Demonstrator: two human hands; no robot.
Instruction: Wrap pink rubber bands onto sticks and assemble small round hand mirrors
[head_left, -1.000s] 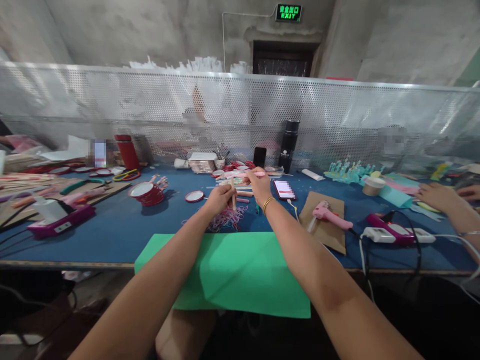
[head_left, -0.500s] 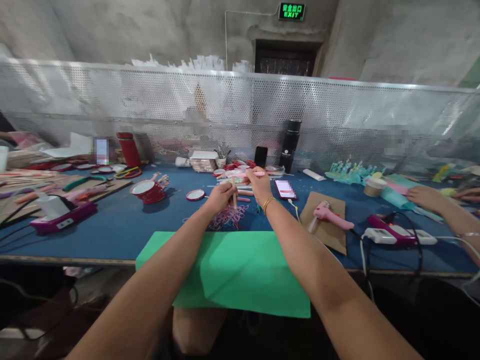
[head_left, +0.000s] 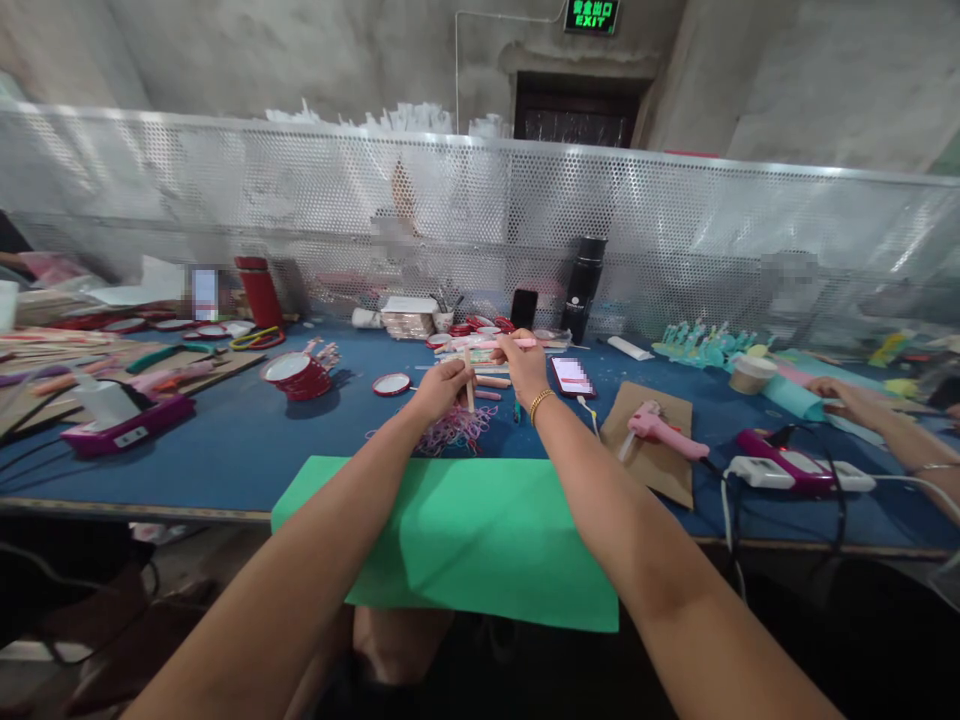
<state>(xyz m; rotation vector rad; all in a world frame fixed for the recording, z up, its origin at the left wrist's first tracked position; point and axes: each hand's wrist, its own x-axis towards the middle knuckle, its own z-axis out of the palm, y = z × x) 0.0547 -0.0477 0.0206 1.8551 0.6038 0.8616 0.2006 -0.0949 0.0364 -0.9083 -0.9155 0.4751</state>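
My left hand (head_left: 445,388) is closed on a flat pale wooden stick (head_left: 470,385), held nearly upright. My right hand (head_left: 527,365), with a gold bracelet on its wrist, pinches a slim pink pen-like tool (head_left: 517,343) that lies almost level and points left toward the stick. Whether its tip touches the stick I cannot tell. Below the left hand lies a tangle of pink, purple and blue strings (head_left: 454,432). A green sheet (head_left: 480,540) hangs over the table's front edge beneath my forearms.
To the right are a lit phone (head_left: 571,377), a pink glue gun (head_left: 664,430) on brown cardboard and a purple power strip (head_left: 799,465) with cables. A black bottle (head_left: 584,288) stands behind. Stacked red tins (head_left: 298,378) stand left. A co-worker's hand (head_left: 840,398) handles blue sheets far right.
The view has tilted down slightly. Both hands keep their holds; the pink pen-like tool in my right hand now lies more level and shows more of its length.
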